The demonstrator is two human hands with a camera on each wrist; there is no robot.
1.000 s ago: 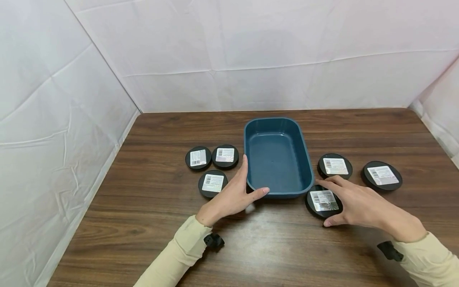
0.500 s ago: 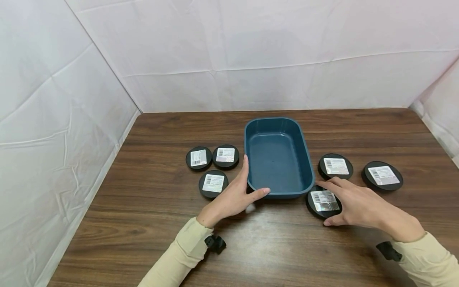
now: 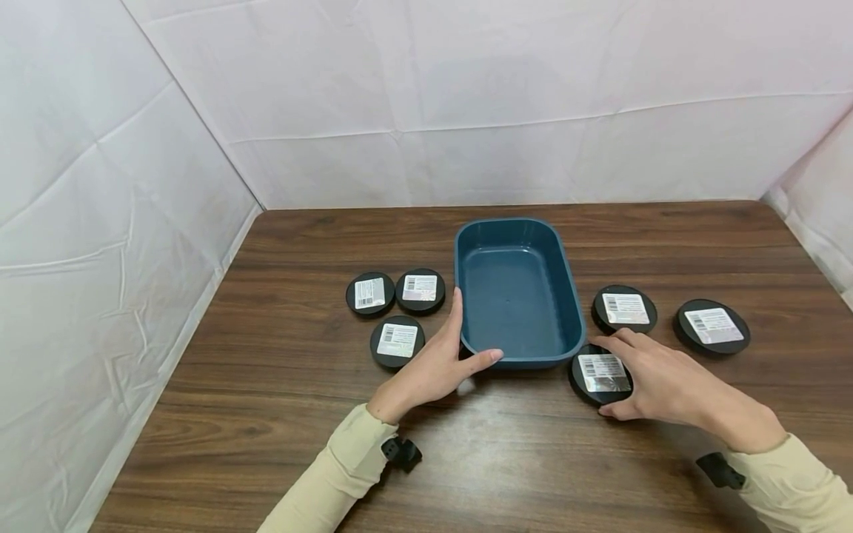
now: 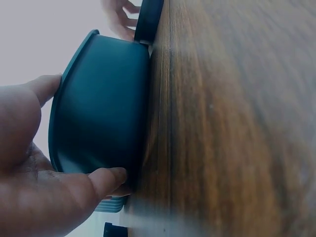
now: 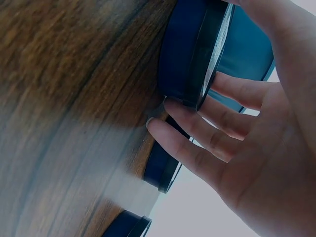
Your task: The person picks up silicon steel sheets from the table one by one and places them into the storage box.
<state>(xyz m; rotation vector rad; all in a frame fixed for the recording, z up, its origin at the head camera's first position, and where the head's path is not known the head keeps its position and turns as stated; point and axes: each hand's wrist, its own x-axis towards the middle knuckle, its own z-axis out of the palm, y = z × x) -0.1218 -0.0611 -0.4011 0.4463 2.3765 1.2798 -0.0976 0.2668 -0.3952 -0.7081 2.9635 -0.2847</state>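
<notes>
A blue rectangular plastic bin (image 3: 513, 296) stands upright on the wooden table. My left hand (image 3: 433, 363) rests at its front left corner, thumb over the front rim and fingers along the left wall. In the left wrist view, the thumb and fingertips (image 4: 111, 180) touch the outside of the bin. Just off the bin's front right corner lies a round black lidded container (image 3: 603, 376) with a white barcode label on top. My right hand (image 3: 673, 385) grips that container by its edge, with thumb at the near side and fingers at the far side.
Two more round black containers, one behind (image 3: 623, 309) and one farther right (image 3: 711, 326), lie on the right. On the left are three alike: a far left one (image 3: 369, 294), a far right one (image 3: 420, 291) and a near one (image 3: 397, 341). White sheeting (image 3: 426, 104) surrounds the table.
The right hand's thumb and fingers have drawn in slightly around the round container. The left hand and bin have hardly moved.
</notes>
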